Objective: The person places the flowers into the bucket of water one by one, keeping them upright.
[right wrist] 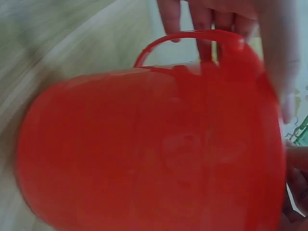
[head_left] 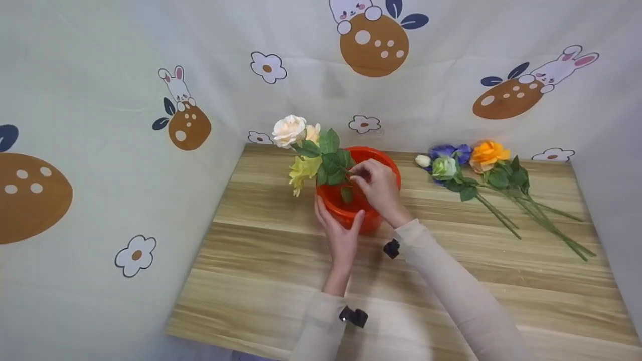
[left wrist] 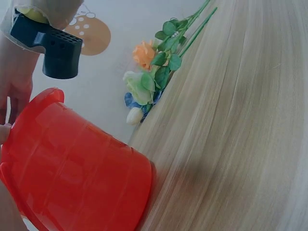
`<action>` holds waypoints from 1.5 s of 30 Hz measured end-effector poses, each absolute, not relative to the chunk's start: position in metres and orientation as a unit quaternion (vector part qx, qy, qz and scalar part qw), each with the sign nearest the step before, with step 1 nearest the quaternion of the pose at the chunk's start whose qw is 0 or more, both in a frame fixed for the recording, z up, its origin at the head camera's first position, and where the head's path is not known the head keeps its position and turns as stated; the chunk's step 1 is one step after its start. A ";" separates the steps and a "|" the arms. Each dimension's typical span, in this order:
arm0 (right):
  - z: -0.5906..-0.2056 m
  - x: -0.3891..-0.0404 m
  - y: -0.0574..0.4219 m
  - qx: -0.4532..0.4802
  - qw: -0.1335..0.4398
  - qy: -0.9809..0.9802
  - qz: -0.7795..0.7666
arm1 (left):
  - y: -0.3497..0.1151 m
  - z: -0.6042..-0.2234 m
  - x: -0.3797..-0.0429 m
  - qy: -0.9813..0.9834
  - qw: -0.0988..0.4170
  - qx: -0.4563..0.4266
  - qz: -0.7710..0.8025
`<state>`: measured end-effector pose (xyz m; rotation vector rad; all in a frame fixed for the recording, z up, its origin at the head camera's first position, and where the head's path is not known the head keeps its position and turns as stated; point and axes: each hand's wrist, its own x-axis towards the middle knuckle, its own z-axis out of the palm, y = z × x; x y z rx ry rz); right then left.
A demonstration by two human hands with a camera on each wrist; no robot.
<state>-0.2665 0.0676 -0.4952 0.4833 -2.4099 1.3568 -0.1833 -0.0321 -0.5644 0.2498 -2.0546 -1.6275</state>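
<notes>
A red bucket (head_left: 370, 220) with a side handle stands upright on the wooden table. My left hand (head_left: 342, 235) holds its near left side, thumb at the rim and fingers along the outside. Above the opening, my right hand (head_left: 380, 189) pinches a flower stem between thumb and fingertips. Green leaves (head_left: 331, 159) surround the pinched part. A pale cream rose (head_left: 289, 131), a peach bloom (head_left: 313, 133) and a yellow flower (head_left: 303, 170) lean out over the bucket's left rim. Leaves and my fingers partly hide their stems. The bucket's wall (left wrist: 91, 163) fills much of the left wrist view.
Right of the bucket lie several artificial flowers: an orange rose (head_left: 489, 155), a light green rose (head_left: 444, 167), a blue-purple bloom (head_left: 460, 153) and a white bud (head_left: 423, 161). Their green stems (head_left: 551, 226) point toward the table's right edge. Patterned cloth (head_left: 311, 95) hangs behind the table (head_left: 261, 271).
</notes>
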 end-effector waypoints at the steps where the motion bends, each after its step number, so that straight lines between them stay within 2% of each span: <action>1: -0.497 -0.267 0.068 0.168 0.153 -0.850 0.474 | -0.032 -0.564 -0.183 -0.756 0.250 0.092 -0.598; 13: -0.506 -0.274 0.065 0.136 0.009 -0.911 0.389 | -0.032 -0.561 -0.183 -0.752 0.242 0.095 -0.606; 17: -0.505 -0.275 0.062 0.124 -0.021 -0.919 0.374 | -0.033 -0.560 -0.182 -0.751 0.246 0.095 -0.605; 27: -0.511 -0.275 0.061 0.122 0.005 -0.924 0.361 | -0.033 -0.564 -0.182 -0.755 0.248 0.097 -0.599; 36: -0.511 -0.276 0.064 0.103 0.017 -0.886 0.451 | -0.032 -0.565 -0.183 -0.748 0.258 0.092 -0.605; 45: -0.512 -0.274 0.066 0.107 0.069 -0.849 0.513 | -0.031 -0.564 -0.183 -0.750 0.255 0.094 -0.603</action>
